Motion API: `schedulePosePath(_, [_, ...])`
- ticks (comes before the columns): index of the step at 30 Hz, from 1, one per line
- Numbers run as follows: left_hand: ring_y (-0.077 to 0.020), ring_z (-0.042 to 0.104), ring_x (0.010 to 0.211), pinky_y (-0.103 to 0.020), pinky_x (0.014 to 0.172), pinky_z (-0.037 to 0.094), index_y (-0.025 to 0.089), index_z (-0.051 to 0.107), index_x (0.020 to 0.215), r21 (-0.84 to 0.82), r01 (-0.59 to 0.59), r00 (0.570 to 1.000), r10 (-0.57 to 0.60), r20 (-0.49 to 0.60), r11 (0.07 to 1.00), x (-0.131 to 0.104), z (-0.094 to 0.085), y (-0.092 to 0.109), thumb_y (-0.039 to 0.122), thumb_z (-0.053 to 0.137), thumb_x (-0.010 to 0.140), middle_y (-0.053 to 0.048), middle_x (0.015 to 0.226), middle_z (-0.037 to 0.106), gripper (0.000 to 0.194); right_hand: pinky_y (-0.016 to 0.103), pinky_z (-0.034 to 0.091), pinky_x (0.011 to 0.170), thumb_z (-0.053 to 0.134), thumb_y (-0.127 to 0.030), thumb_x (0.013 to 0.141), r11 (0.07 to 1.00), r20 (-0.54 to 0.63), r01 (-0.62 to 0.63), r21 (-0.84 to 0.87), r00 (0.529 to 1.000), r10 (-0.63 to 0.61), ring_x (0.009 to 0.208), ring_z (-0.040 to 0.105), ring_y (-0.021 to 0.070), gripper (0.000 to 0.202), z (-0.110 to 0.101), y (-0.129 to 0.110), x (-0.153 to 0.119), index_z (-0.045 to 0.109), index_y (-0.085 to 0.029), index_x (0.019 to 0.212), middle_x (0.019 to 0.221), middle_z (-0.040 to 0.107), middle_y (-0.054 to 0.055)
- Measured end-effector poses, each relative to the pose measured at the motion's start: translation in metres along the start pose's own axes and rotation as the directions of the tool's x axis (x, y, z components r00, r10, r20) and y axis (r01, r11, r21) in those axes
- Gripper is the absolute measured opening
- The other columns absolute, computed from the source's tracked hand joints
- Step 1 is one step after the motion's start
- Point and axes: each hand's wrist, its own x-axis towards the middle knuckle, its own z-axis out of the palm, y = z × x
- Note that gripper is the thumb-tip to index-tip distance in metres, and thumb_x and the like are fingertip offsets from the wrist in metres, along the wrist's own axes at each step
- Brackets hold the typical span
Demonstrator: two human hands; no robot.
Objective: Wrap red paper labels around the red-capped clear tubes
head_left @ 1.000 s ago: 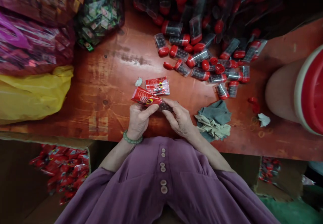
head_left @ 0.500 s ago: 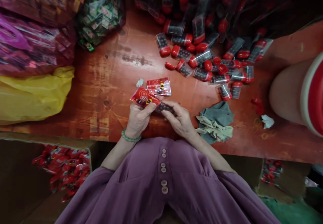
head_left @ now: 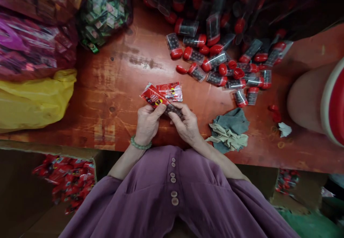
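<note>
Where the left fingers are: the left hand (head_left: 146,125) pinches the red packet (head_left: 154,97), thumb on top, near the end that meets the tube.
Right fingers: the right hand (head_left: 188,125) is closed on the clear tube (head_left: 172,110) of little dark balls.
Where the two meet: the packet and the tube touch between the hands, just over the table (head_left: 115,73). How much of the tube is inside, I cannot tell.
What just changed: the packet has tipped more, its far end up and away from the body. The tube has turned too, and the right hand has moved a bit closer in.
What that means: packet and tube now seem to make one straighter line, which looks like a better fit.
Close by: the packet now hides part of a small white scrap (head_left: 148,84) and overlaps the other red packet (head_left: 176,92) in the view.
Farther out: loose tubes (head_left: 213,62) with red caps lie in a messy heap, and crumpled cloths (head_left: 228,129) sit beside the right arm.
</note>
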Motion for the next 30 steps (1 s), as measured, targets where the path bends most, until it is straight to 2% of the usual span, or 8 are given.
schedulePosePath(3, [-0.0102, 0.063, 0.059, -0.025, 0.062, 0.053, 0.018, 0.075, 0.070, 0.018, 0.049, 0.998, -0.049, 0.042, 0.999, -0.003, 0.000, -0.003, 0.046, 0.089, 0.061, 0.000, 0.067, 0.072, 0.033, 0.023, 0.051, 0.059, 0.065, -0.040, 0.090, 0.976, 0.005, -0.063, 0.207, 0.998, 0.064, 0.056, 0.056, 0.0070, 0.022, 0.002, 0.001, 0.003, 0.056, -0.024, 0.102, 0.079, 0.063, -0.004])
schedulePosePath(6, [-0.0099, 0.062, 0.057, -0.023, 0.059, 0.052, 0.016, 0.074, 0.070, 0.014, 0.050, 0.996, -0.051, 0.074, 0.999, -0.004, 0.000, -0.001, 0.045, 0.088, 0.063, 0.000, 0.066, 0.072, 0.032, 0.022, 0.051, 0.057, 0.069, -0.042, 0.086, 0.949, 0.038, -0.089, 0.302, 0.996, 0.082, 0.055, 0.056, 0.0059, 0.026, 0.003, 0.000, 0.007, 0.054, -0.024, 0.097, 0.077, 0.062, -0.006])
schedulePosePath(12, [-0.0181, 0.073, 0.084, -0.028, 0.076, 0.058, 0.018, 0.078, 0.085, -0.061, -0.061, 0.996, 0.065, 0.068, 0.996, -0.004, 0.000, 0.013, 0.052, 0.082, 0.071, -0.007, 0.092, 0.078, 0.037, 0.024, 0.057, 0.063, 0.071, -0.038, 0.085, 0.945, 0.159, -0.128, 0.302, 0.984, 0.083, 0.061, 0.063, 0.0073, 0.026, -0.002, 0.000, 0.010, 0.061, -0.024, 0.104, 0.085, 0.067, -0.004])
schedulePosePath(15, [-0.0201, 0.073, 0.091, -0.029, 0.079, 0.058, 0.019, 0.078, 0.087, -0.070, -0.059, 0.995, 0.065, 0.080, 0.996, -0.007, 0.000, 0.011, 0.047, 0.082, 0.072, -0.007, 0.094, 0.078, 0.032, 0.027, 0.060, 0.069, 0.072, -0.038, 0.084, 0.938, 0.156, -0.126, 0.323, 0.985, 0.079, 0.066, 0.068, 0.0086, 0.031, -0.006, 0.004, 0.006, 0.064, -0.026, 0.112, 0.097, 0.069, -0.001])
schedulePosePath(17, [-0.0197, 0.073, 0.088, -0.029, 0.076, 0.058, 0.019, 0.078, 0.086, -0.064, -0.057, 0.994, 0.063, 0.088, 0.996, -0.010, 0.001, 0.006, 0.044, 0.083, 0.071, -0.007, 0.091, 0.079, 0.029, 0.029, 0.061, 0.070, 0.074, -0.037, 0.083, 0.929, 0.130, -0.113, 0.353, 0.989, 0.071, 0.067, 0.069, 0.0096, 0.034, -0.008, 0.006, 0.003, 0.064, -0.027, 0.113, 0.102, 0.070, 0.000])
schedulePosePath(19, [-0.0184, 0.072, 0.080, -0.027, 0.070, 0.057, 0.018, 0.078, 0.084, -0.040, -0.036, 0.993, 0.040, 0.109, 0.999, -0.014, 0.003, 0.002, 0.043, 0.082, 0.072, -0.006, 0.088, 0.078, 0.028, 0.028, 0.061, 0.068, 0.077, -0.036, 0.081, 0.915, 0.109, -0.098, 0.390, 0.992, 0.060, 0.065, 0.070, 0.0100, 0.031, -0.009, 0.008, 0.001, 0.063, -0.027, 0.107, 0.098, 0.072, -0.001])
schedulePosePath(24, [-0.0121, 0.066, 0.067, -0.020, 0.055, 0.048, 0.019, 0.080, 0.091, 0.042, -0.002, 0.978, -0.006, 0.207, 0.999, -0.024, 0.003, -0.002, 0.044, 0.078, 0.077, -0.006, 0.090, 0.078, 0.030, 0.027, 0.061, 0.064, 0.082, -0.038, 0.075, 0.895, 0.124, -0.111, 0.432, 0.990, 0.063, 0.052, 0.068, 0.0101, 0.031, -0.010, 0.009, -0.001, 0.057, -0.023, 0.085, 0.071, 0.070, -0.006])
schedulePosePath(30, [-0.0121, 0.066, 0.069, -0.022, 0.057, 0.049, 0.018, 0.079, 0.095, 0.117, -0.044, 0.981, 0.021, 0.195, 0.992, -0.036, -0.004, -0.009, 0.046, 0.076, 0.078, -0.008, 0.102, 0.078, 0.033, 0.026, 0.058, 0.053, 0.088, -0.043, 0.064, 0.890, 0.133, -0.127, 0.439, 0.988, 0.076, 0.041, 0.060, 0.0088, 0.041, -0.008, 0.009, -0.005, 0.054, -0.022, 0.074, 0.065, 0.069, -0.007])
